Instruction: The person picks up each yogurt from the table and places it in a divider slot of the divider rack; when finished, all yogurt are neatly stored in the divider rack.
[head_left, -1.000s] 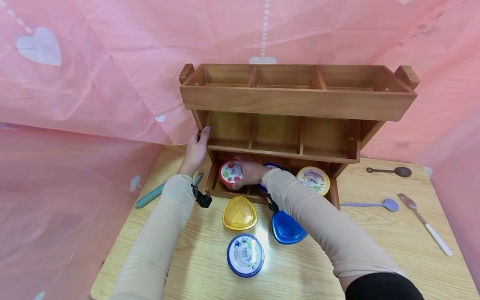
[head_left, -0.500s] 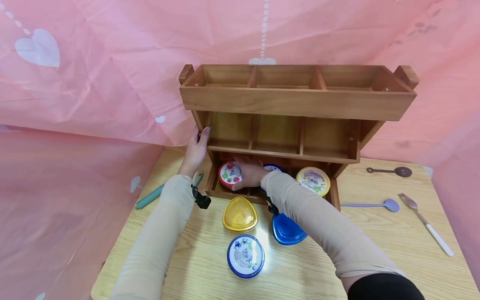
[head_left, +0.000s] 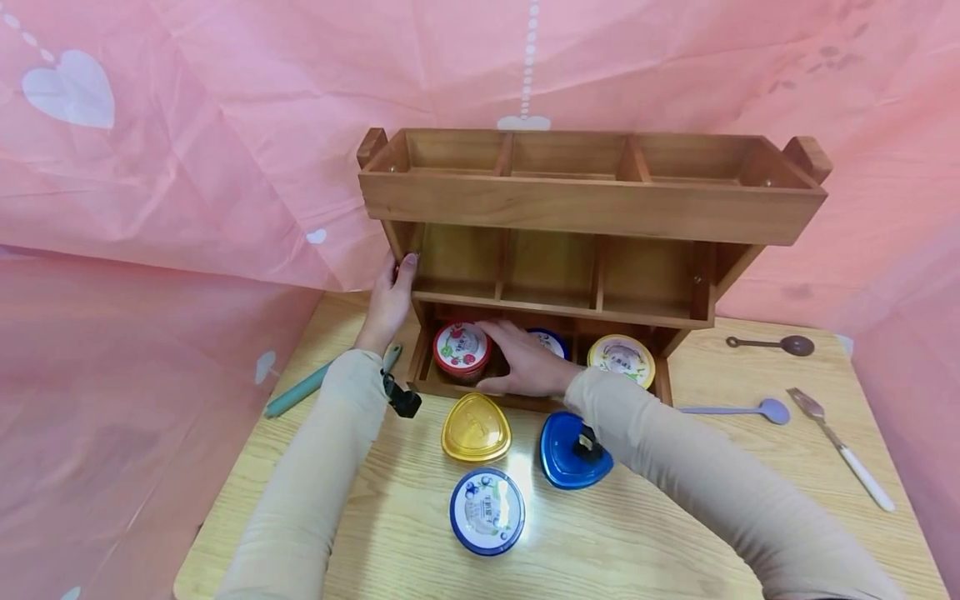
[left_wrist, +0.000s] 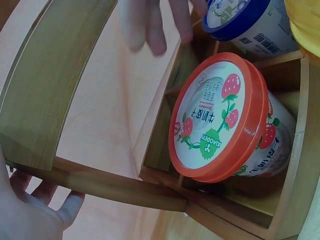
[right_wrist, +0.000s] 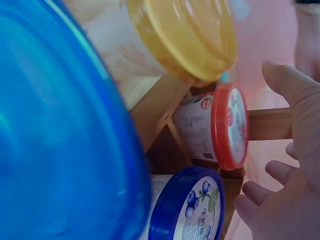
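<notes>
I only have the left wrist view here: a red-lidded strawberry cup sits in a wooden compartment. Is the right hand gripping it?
Observer: No. In the head view the right hand lies open beside the strawberry cup, fingers straight.
Operator: What does the left hand hold?
Observer: The left hand grips the wooden rack at its left upright.
Operator: Anything still outside?
Observer: A blue-lidded cup stands on the table.

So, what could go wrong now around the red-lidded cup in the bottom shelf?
The right hand is open beside the red-lidded cup; drawing back, its fingers might tip it or nudge the blue-lidded cup. The sleeve passes over the blue triangular container and could drag it. The left hand steadies the wooden rack; letting go might shift it.
</notes>
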